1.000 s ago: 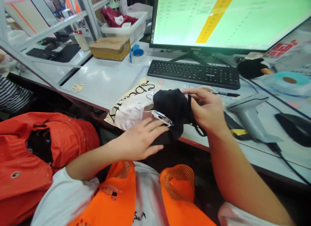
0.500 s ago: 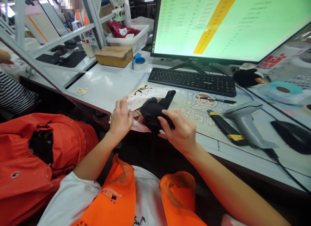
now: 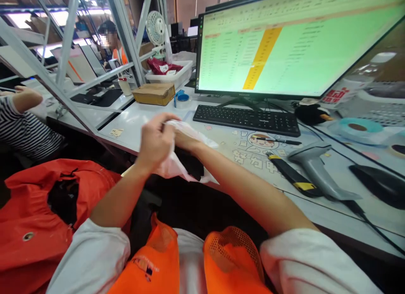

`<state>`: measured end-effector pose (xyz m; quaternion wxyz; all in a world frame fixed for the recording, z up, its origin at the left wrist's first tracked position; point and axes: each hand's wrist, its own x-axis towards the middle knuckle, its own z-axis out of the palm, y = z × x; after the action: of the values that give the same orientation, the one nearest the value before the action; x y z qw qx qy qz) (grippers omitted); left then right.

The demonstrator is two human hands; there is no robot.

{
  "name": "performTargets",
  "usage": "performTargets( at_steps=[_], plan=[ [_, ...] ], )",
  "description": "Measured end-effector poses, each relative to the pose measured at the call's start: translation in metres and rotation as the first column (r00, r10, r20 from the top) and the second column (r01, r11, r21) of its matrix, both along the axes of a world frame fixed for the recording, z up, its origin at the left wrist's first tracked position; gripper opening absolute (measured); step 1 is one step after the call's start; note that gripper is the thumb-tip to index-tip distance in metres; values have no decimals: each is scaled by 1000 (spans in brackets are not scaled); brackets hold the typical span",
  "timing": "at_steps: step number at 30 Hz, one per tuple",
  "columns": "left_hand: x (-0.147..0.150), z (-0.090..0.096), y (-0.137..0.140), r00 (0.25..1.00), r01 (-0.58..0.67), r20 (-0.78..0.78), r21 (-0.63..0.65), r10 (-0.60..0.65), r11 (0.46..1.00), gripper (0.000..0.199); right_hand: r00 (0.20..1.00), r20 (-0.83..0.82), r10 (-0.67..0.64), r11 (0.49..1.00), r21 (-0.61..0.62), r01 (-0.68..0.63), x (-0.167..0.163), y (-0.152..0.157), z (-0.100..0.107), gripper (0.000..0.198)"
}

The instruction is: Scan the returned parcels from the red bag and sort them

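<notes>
My left hand is closed on the edge of a white plastic bag, at the front of the desk. My right hand reaches across to the left into the bag's mouth, so its fingers are hidden behind my left hand and the plastic. Under my right wrist, a black cloth item shows in the bag's opening. Whether my right fingers hold part of it cannot be seen.
A keyboard lies below a large monitor. To the right are a box cutter, a barcode scanner and a mouse. A cardboard box sits behind; an orange-red sack stands at left. Other people work beyond the frame.
My right hand has moved left from the black cloth item into the bag. The bag now covers most of the item. My view has tilted up slightly.
</notes>
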<state>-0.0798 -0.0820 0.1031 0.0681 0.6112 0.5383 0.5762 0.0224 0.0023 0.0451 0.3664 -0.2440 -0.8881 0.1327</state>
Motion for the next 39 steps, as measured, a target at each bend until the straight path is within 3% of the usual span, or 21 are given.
performTargets(
  at_steps=[2,4,6,7,8,10,13,15,17,19,20,22,24,26,29,32,33,36,39],
  plan=[
    [-40,13,9,977,-61,201,-27,65,998,16,995,24,96,990,-109,-93,7,-14,26,43],
    [-67,19,13,937,-90,335,-35,96,995,12,966,24,256,946,-211,-245,38,-36,55,44],
    [-78,21,14,913,-89,396,-32,94,996,11,928,61,367,922,-156,-354,85,-52,79,38],
    [-79,21,14,911,-70,404,-31,77,997,11,932,70,355,933,-97,-348,110,-54,86,39],
    [-76,21,14,914,-41,404,-31,50,999,11,969,11,248,969,-5,-248,132,-52,88,43],
    [-66,23,16,919,32,393,-32,-17,999,11,994,53,100,990,97,-105,164,-38,76,61],
    [-48,28,20,909,132,402,-37,-106,991,12,965,262,28,999,36,-39,172,-12,29,83],
    [-39,32,23,896,172,419,-27,-145,985,13,971,239,-10,1000,19,5,162,-4,-3,75],
    [-38,34,23,890,208,420,-22,-180,978,13,997,80,-13,999,37,10,152,-2,-19,45],
    [-50,33,22,900,253,379,-54,-214,966,15,995,-97,-8,998,60,14,151,-2,-16,15],
    [-60,30,20,914,286,327,-101,-239,953,16,984,-174,-26,996,76,40,154,-2,-7,10],
    [-84,23,16,934,355,147,-273,-326,894,21,929,-352,-116,988,51,143,165,1,16,15],
    [-102,17,9,914,325,-81,-443,-398,836,25,834,-511,-207,976,-51,210,174,1,40,18],
    [-105,15,1,887,236,-249,-477,-388,847,28,792,-549,-267,964,-138,229,174,-3,59,19],
    [-72,25,-13,907,253,-259,-296,-333,921,38,852,-439,-287,958,-131,255,160,-20,74,18],
    [-12,35,-24,885,378,-236,-135,-401,916,56,906,-345,-245,969,-57,240,143,-42,83,16],
    [7,36,-26,873,390,-267,-123,-409,913,56,920,-320,-226,973,-20,232,139,-49,85,15],
    [50,32,-28,866,333,-344,-146,-364,931,32,943,-271,-193,969,98,227,140,-70,94,12],
    [60,24,-30,863,307,-368,-162,-346,938,35,924,-302,-233,942,166,292,153,-84,95,11]
  ],
)
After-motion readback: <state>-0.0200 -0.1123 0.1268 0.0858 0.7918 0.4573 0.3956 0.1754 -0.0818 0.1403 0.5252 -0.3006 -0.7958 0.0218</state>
